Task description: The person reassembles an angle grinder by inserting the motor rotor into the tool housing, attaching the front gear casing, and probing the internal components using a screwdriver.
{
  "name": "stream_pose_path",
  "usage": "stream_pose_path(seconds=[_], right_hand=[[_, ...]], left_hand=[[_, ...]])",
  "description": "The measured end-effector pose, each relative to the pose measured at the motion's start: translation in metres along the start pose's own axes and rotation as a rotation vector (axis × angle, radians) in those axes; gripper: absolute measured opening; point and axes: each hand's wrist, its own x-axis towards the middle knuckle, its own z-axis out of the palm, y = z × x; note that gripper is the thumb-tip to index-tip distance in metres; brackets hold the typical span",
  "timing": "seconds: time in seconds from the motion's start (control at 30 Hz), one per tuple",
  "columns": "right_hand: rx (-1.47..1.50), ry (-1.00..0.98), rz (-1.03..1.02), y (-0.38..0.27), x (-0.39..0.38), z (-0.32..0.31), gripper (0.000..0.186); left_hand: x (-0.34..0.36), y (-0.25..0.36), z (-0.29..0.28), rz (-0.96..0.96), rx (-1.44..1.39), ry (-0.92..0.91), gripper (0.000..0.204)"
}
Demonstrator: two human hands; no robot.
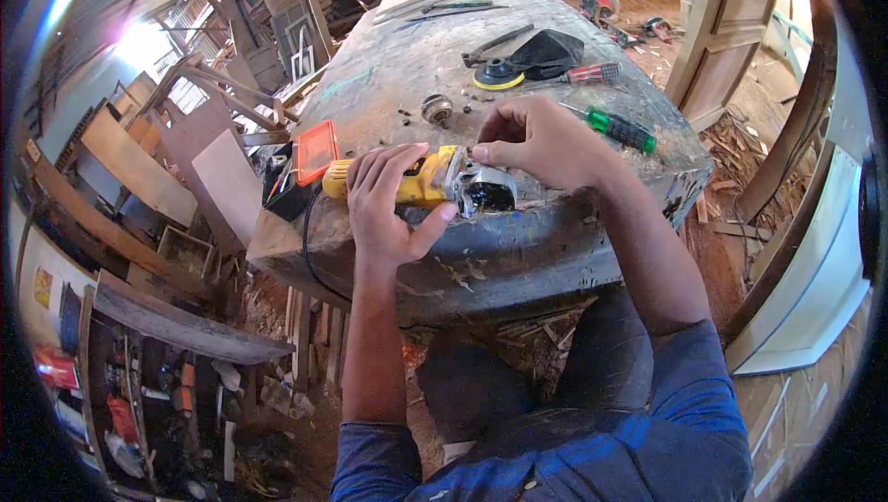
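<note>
Head view, what are the fingers doing?

— On the left hand [388, 202], the fingers lie over the top of the yellow grinder [421, 180] and the thumb sticks out under it. So that hand is wrapped on the yellow body and pins it down.

— And the other hand?

— The right hand [541, 141] is bent over the grey metal head [486, 189] of the grinder. Its fingertips are bunched close together and press on the top of that head. I cannot tell if they pinch some small part there.

— Where is the grinder?

— It lies on its side near the front edge of the big, worn workbench [555, 252], right under both hands. A black cord [307, 252] hangs down from its back end.

— What is close by?

— An orange box lid [315, 151] stands just beside the left hand. A green screwdriver [620, 129] lies just past the right hand. Farther back are a red screwdriver [592, 73], a round black and yellow pad [499, 75], a round metal part [437, 109] and some small dark bits. Wood scraps lie on the ground around the bench.
</note>
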Motion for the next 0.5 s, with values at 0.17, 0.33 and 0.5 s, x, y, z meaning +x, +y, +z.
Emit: stream_pose_path(seconds=[0.17, 0.33, 0.5], right_hand=[[-0.064, -0.037, 0.069, -0.014, 0.005, 0.002, 0.037], [-0.211, 0.149, 0.033, -0.013, -0.010, -0.009, 0.035], [-0.553, 0.542, 0.082, 0.011, -0.075, -0.060, 0.046]], left_hand=[[0.000, -0.001, 0.000, 0.022, 0.006, 0.012, 0.069], [-0.002, -0.002, -0.001, 0.038, 0.006, 0.021, 0.071], [-0.002, 0.002, -0.003, 0.038, 0.016, 0.016, 0.072]])
